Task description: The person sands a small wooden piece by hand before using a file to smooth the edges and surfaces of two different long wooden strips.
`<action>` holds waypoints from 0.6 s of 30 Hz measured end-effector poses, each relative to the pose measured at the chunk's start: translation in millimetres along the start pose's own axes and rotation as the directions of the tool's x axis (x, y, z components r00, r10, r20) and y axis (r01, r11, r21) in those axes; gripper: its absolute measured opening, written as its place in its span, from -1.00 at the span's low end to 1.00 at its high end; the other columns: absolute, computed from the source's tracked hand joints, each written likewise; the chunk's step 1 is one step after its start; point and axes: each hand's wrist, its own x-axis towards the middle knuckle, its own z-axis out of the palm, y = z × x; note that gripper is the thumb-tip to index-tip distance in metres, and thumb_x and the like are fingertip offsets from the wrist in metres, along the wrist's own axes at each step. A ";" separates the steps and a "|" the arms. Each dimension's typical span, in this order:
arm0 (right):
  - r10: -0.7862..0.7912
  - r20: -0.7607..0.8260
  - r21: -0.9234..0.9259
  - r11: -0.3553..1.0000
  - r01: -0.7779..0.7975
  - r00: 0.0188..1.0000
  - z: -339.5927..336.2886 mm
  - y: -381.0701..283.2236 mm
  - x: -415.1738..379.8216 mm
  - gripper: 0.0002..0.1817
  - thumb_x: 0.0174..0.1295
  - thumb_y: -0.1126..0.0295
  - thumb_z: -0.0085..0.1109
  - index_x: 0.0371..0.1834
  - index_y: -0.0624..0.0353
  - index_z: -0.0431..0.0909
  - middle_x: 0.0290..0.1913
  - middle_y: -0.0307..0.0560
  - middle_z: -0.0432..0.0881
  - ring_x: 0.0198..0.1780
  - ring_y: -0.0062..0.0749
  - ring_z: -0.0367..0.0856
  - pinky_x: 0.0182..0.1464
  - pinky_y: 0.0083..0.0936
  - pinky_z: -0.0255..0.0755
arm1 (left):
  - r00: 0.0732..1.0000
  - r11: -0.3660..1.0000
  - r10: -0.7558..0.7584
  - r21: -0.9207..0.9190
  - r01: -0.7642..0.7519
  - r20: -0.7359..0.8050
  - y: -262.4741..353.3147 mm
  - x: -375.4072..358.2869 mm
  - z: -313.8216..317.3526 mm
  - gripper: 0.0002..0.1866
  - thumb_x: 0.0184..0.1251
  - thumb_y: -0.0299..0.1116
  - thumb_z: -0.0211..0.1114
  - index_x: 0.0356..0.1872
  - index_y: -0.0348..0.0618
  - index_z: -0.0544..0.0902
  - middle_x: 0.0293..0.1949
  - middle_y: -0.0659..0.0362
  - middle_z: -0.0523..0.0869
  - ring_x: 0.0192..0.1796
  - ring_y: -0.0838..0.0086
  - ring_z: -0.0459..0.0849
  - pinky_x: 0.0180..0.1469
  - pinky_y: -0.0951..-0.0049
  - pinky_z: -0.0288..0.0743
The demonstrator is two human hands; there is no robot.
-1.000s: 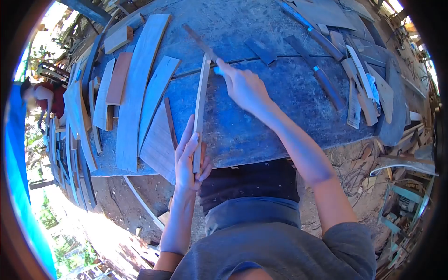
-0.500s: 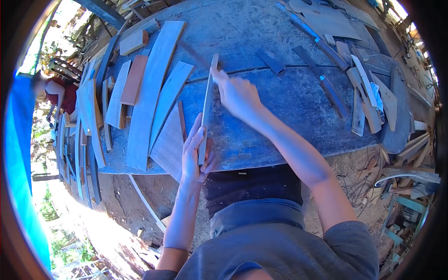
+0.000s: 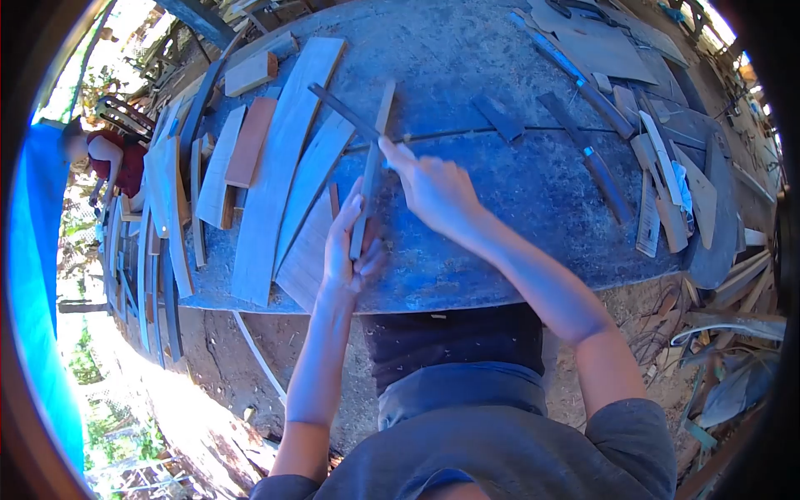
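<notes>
My left hand [image 3: 343, 246] is closed around the lower part of a narrow wooden strip [image 3: 362, 218], which points away over the blue table [image 3: 467, 250]. My right hand [image 3: 437, 190] is closed on the near end of a thin dark bar [image 3: 340, 108]. This bar crosses the strip above my left hand and reaches up and to the left. Left of my hands lie a long pale board [image 3: 287, 171], a shorter board [image 3: 312, 187] and a reddish wood block [image 3: 251, 142].
A small dark piece [image 3: 498, 118] and long dark tools [image 3: 587, 158] lie on the table's right half. More wood pieces [image 3: 662, 187] are piled at the right edge. At the far left, another person [image 3: 117, 162] in red is bent beside stacked boards [image 3: 171, 200].
The dark bar, faint and blurred before, now shows clearly across the strip. My right hand sits slightly lower and to the right, and the strip's lower end is higher. The whole view has shifted a little.
</notes>
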 end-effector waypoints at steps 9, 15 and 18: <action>-0.048 -0.173 -0.056 0.998 0.039 0.984 -0.3 8.8 65.4 -0.54 0.48 0.32 -0.17 0.42 -0.05 0.43 -0.11 0.23 0.75 -0.09 0.20 0.74 -0.08 0.03 0.63 | 0.998 0.999 -0.014 -0.043 0.017 0.066 30.0 59.4 -15.3 -0.77 0.60 -0.09 0.07 -0.04 0.00 0.45 -0.68 0.30 0.30 -0.85 0.64 0.16 -0.83 0.66 0.11; 0.002 -0.132 -0.124 0.992 -0.018 0.991 -16.4 4.1 120.3 -0.57 0.39 0.37 -0.10 0.31 -0.11 0.48 -0.10 0.13 0.75 -0.11 0.12 0.76 -0.06 -0.03 0.64 | 0.997 0.981 -0.040 -0.188 0.052 0.069 32.1 108.0 -19.5 -0.73 0.61 -0.09 0.07 0.19 0.15 0.48 -0.68 0.29 0.26 -0.81 0.63 0.11 -0.79 0.67 0.08; -0.055 -0.178 -0.128 0.991 0.032 0.983 0.7 4.4 116.1 -0.56 0.41 0.36 -0.11 0.34 -0.13 0.44 -0.06 0.16 0.73 -0.08 0.12 0.75 -0.06 -0.01 0.63 | 0.979 0.962 0.008 -0.270 0.049 0.205 31.6 103.5 -25.9 -0.81 0.63 -0.12 0.03 -0.01 0.05 0.47 -0.63 0.24 0.30 -0.80 0.62 0.12 -0.81 0.65 0.10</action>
